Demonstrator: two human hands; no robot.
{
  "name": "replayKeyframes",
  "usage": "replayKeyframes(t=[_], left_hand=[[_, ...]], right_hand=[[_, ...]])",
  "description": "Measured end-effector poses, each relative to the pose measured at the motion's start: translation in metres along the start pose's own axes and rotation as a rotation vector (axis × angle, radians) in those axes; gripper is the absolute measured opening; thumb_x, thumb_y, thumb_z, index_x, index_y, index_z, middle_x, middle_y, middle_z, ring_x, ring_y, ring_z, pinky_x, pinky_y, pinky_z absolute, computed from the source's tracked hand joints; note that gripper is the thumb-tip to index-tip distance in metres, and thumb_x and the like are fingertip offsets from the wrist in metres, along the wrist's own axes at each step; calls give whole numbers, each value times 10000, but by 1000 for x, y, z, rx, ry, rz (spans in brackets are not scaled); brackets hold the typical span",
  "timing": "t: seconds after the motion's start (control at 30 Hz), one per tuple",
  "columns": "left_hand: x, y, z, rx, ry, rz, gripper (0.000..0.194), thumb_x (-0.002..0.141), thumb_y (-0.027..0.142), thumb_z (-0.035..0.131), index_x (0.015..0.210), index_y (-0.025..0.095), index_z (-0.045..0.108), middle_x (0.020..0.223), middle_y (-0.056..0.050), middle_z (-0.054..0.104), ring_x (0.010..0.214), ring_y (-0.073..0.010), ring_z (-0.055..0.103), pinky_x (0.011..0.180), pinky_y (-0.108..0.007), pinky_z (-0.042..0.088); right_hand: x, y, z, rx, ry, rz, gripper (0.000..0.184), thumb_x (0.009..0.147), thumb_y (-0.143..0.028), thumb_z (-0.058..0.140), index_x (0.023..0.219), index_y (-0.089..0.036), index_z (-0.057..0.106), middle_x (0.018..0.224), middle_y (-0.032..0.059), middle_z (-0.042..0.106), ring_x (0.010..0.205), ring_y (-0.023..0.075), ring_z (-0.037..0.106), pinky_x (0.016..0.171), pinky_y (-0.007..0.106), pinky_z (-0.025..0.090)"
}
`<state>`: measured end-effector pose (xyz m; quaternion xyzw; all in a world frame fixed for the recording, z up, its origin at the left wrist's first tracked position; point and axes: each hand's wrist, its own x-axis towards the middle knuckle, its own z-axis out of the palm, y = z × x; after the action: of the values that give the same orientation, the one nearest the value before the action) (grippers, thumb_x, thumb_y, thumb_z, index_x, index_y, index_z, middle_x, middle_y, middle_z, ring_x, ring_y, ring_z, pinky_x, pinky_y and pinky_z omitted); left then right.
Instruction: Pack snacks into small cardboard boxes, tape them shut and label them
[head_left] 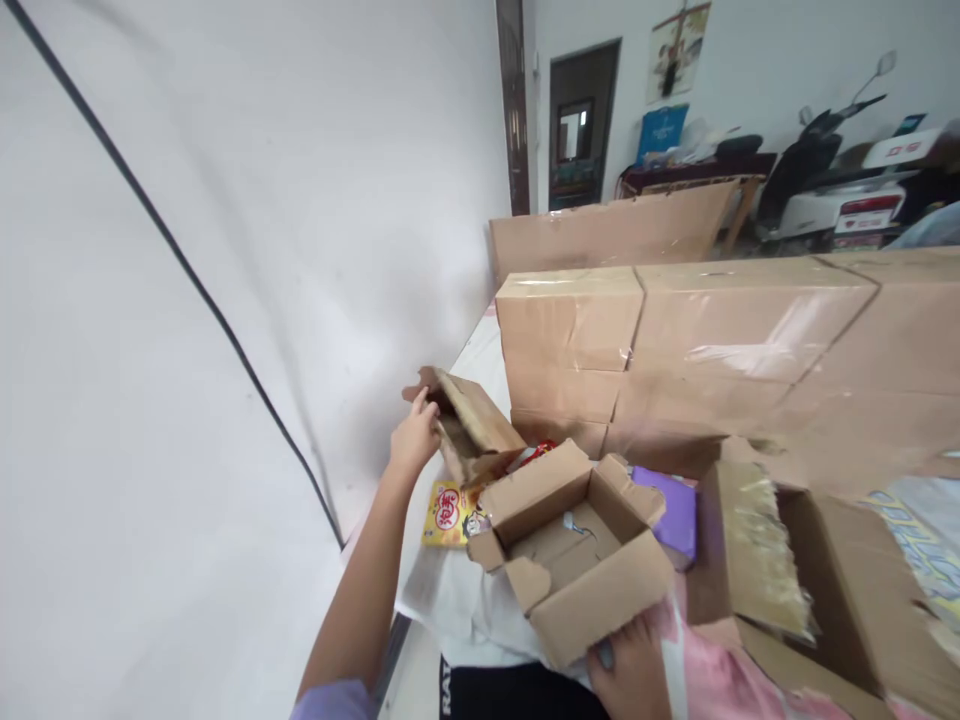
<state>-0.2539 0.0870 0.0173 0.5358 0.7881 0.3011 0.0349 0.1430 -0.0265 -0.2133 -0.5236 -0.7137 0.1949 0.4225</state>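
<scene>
White wall (225,250) rising beside a cluttered room

Left of the left hand (415,437), this wall is spreading wide, a black cable (172,237) slanting across it. Far beyond the hand, a dark doorway (581,175) is standing in the back wall (787,45). Beyond the hand and well to its right, a scroll (694,40) is hanging above a table (686,178) draped in dark red, and a scooter (814,205) is standing beside it.

Lighting bright, diffuse. Faint shadows on white wall (285,250); glare on taped cardboard (720,335); doorway (583,130) dim; far detail soft.
</scene>
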Motion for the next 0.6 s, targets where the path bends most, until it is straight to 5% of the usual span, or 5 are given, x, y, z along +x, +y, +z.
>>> replayKeyframes(t=[0.27, 0.37, 0.6], left_hand=[[29, -38, 6, -216, 221, 63, 75, 874, 129, 607, 888, 171, 667, 1592, -148, 430, 1497, -336, 386, 1169, -497, 409], [50, -46, 14, -351, 263, 82, 211, 933, 300, 680, 1087, 156, 685, 1401, -118, 603, 1385, -305, 503, 1139, -552, 429], [58, -64, 59, -688, 409, -99, 389, 977, 391, 644, 1309, 191, 612, 1382, -116, 600, 1191, -258, 625, 1005, -495, 552]], right_hand=[[-6, 4, 0, -129, -63, -175, 107, 810, -241, 664, 891, -235, 733, 943, 87, 760, 958, 351, 698, 901, 550, 546], [-8, 6, 2, -142, -88, -193, 121, 823, -209, 655, 926, -216, 720, 983, 85, 760, 995, 329, 684, 939, 509, 517], [-7, 5, 3, -152, -91, -209, 132, 868, -219, 627, 978, -215, 701, 1013, 90, 747, 1023, 322, 662, 936, 481, 498]])
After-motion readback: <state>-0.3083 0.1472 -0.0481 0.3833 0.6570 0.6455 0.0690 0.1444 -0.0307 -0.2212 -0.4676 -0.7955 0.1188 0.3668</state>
